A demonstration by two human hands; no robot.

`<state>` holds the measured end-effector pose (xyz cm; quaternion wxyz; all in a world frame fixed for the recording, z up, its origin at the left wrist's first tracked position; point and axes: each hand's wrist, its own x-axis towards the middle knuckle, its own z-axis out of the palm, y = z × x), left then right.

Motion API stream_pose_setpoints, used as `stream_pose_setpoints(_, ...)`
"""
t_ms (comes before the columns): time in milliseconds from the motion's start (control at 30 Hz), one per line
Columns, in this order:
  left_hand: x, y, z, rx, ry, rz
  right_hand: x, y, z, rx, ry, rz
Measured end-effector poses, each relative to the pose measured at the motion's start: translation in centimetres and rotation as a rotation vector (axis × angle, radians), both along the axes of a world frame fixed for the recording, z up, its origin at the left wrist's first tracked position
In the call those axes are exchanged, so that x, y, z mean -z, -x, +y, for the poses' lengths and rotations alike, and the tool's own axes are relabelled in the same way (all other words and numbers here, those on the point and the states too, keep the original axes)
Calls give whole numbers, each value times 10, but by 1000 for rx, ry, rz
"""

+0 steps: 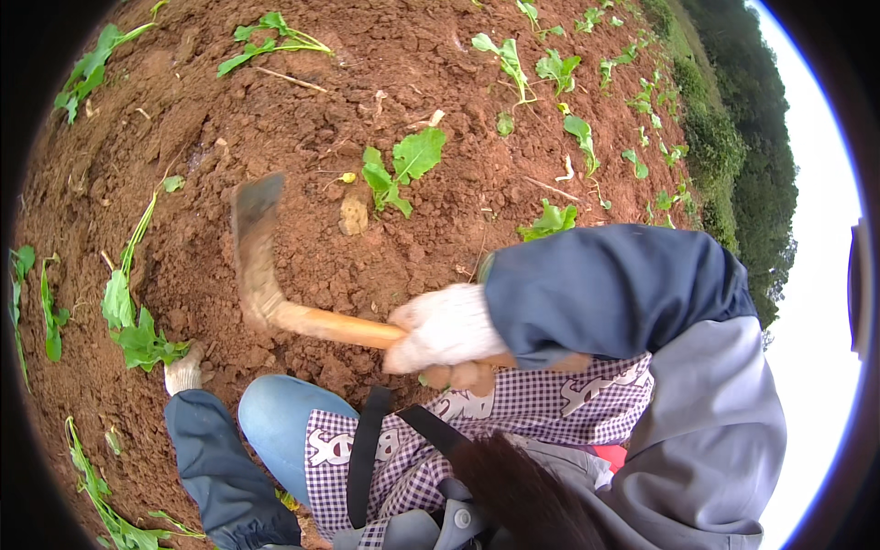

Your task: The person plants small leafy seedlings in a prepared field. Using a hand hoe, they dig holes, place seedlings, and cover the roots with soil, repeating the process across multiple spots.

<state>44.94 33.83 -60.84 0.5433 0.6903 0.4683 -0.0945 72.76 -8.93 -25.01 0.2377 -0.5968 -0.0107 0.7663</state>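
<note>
My right hand [443, 330], in a pale glove, is closed around the wooden handle of a hoe [337, 326]. The hoe's metal blade [258, 213] is raised at the handle's far end, left of centre, and looks slightly blurred. At the lower left, my left hand [185, 371], also gloved, is down at the soil against a leafy green seedling [146, 342]; its fingers are partly hidden, so its grip on the plant is unclear. A leafy seedling [395, 172] stands in the reddish soil beyond the hoe.
Loose seedlings lie on the soil at the upper left [275, 45] and lower left [103, 495]. Several small plants stand towards the upper right. A stone [353, 214] sits beside the central seedling. My knee [292, 426] and checked apron [550, 405] are close below the hoe.
</note>
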Motion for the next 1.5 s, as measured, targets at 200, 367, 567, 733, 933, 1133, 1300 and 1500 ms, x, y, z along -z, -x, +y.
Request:
stream_pose_setpoints(200, -42, -30, -36, -436, 78, 117, -43, -19, -62, 758, 16, 206)
stream_pose_setpoints(367, -127, -44, -109, -521, 100, -285, -41, -62, -84, 1276, -176, 356)
stream_pose_setpoints(567, -285, -122, -262, -613, 536, -809, -40, -100, -70, 1447, 9, 354)
stream_pose_setpoints(733, -316, -190, -346, -704, 986, -278, -31, -116, -58, 1216, 136, 551)
stream_pose_setpoints(933, -355, -177, -368, -741, 751, -345, -44, -99, -80, 934, 178, 809)
stream_pose_setpoints(1133, -356, -151, -401, -968, 673, -113, -34, -63, -86, 944, 41, 714)
stream_pose_setpoints(1300, -353, -116, -455, -977, 635, 15, 1, -20, -107, 1072, 39, 728)
stream_pose_setpoints(1500, -365, -109, -499, -853, 546, 92, 21, 17, -144, 1142, 66, 533)
